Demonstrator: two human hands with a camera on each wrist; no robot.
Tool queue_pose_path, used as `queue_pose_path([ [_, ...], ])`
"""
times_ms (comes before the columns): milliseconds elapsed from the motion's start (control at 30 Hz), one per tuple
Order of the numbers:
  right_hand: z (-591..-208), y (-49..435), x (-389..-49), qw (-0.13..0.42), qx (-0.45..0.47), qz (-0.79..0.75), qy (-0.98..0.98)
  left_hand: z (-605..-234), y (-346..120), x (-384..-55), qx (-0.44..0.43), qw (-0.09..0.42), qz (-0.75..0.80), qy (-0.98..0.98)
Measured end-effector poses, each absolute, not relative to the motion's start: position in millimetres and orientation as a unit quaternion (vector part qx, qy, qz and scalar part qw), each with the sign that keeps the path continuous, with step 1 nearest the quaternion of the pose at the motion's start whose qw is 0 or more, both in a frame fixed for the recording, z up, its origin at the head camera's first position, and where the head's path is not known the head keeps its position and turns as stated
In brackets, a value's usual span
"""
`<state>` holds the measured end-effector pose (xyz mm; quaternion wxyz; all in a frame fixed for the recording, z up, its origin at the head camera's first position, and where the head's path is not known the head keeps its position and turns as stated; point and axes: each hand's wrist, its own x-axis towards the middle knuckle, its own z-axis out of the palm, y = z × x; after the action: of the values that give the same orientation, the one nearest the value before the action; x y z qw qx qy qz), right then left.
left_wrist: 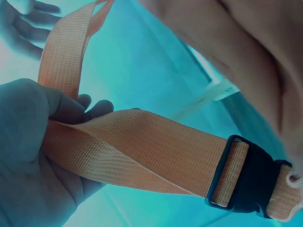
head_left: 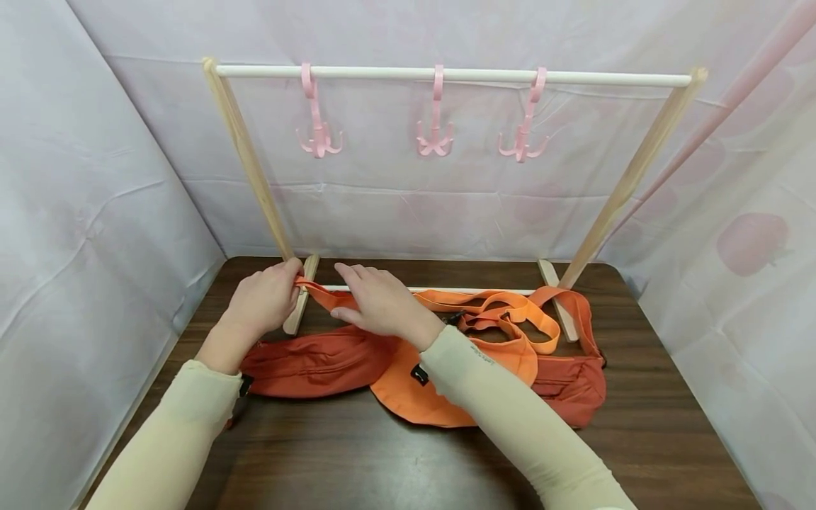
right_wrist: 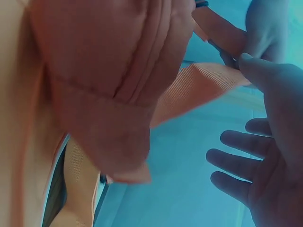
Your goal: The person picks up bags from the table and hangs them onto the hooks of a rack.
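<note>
My left hand point(head_left: 264, 297) grips the orange strap point(head_left: 325, 296) of a rust-red waist bag point(head_left: 319, 365) at the left of the table. In the left wrist view the webbing loops through its curled fingers, a black buckle point(left_wrist: 244, 177) further along it. Just right of that, my right hand point(head_left: 382, 301) hovers with fingers spread and thumb apart; in the right wrist view its thumb tip overlaps the strap point(right_wrist: 203, 85). Partly under the right forearm lies a bright orange bag point(head_left: 408, 397) with a looped strap point(head_left: 525, 312). Another rust-red bag point(head_left: 574, 389) lies at the right.
Behind the bags stands a wooden-legged rack with a white top rail point(head_left: 382, 73). Three pink hooks hang from it: a left one point(head_left: 316, 120), a middle one point(head_left: 436, 117) and a right one point(head_left: 527, 120). The rack's right foot point(head_left: 559, 304) is partly behind a strap.
</note>
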<state>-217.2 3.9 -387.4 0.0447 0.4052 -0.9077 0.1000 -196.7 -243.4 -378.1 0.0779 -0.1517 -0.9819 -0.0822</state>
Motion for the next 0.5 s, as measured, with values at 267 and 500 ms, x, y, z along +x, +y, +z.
queue_pose_path([
  [267,-390.7,-11.1,-220.2,0.043,0.405,0.126,-0.905,-364.1,-236.9,-189.0,-0.168,0.137,-0.087,-0.972],
  [500,-390.8,-16.2,-220.3,0.031,0.405,0.208,-0.890,-353.0,-230.2,-182.7,-0.184,0.171,-0.096,-0.963],
])
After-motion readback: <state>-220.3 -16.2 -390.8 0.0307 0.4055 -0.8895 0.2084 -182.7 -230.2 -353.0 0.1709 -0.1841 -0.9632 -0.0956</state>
